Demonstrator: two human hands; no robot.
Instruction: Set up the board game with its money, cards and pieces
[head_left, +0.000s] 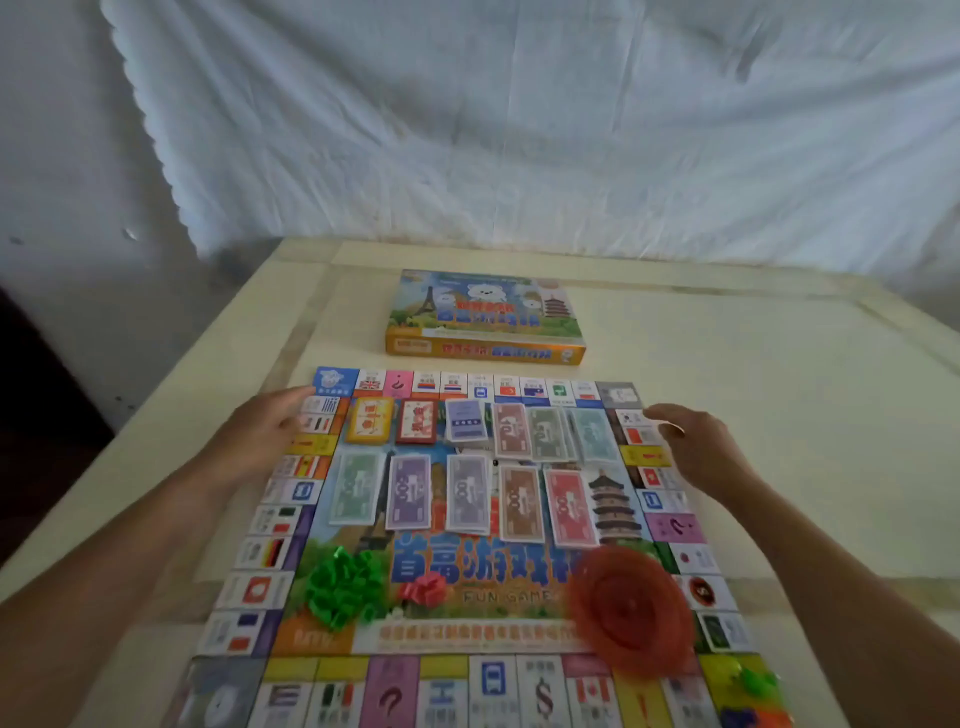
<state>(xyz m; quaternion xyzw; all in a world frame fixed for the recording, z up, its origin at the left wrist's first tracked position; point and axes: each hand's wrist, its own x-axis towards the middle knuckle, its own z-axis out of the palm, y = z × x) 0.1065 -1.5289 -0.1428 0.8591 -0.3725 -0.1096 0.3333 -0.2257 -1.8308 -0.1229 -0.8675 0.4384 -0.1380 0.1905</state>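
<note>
**Board game laid out, a hand at each edge**

Board (470, 569) is flat on the pale table (753, 374), and the person has one hand at each side of it, up near the far end. The left hand (265, 431) has its fingers stretched out and loose, tips right at the board's left edge beside the blue corner square. It isn't gripping anything, but I can't tell if it actually touches the cardboard. The right hand (696, 447) is over the opposite edge, fingers gently curved with nothing in them.

Between the two sets of fingertips there's a row of stacks. A yellow deck (370, 420) is closest to the left fingers, then a red deck (417, 421) and a blue deck (466, 421). After those, three piles of bills (549, 434) run up toward the right fingers. A bit back toward the wrists is a second row (469, 493), five piles of bills: green, purple, grey, brown, red.

Further back, level with the forearms, a heap of green houses (345, 584) and a smaller heap of red houses (423, 590) sit on the board's middle. A blurry round orange-red thing (631, 608) lies just inside the right forearm. A few small coloured pieces (753, 680) are on the near right corner, too blurry to name.

Out past the fingertips, off the board, the game box (485, 317) lies picture side up on the table. A white sheet (519, 130) hangs behind it all.
</note>
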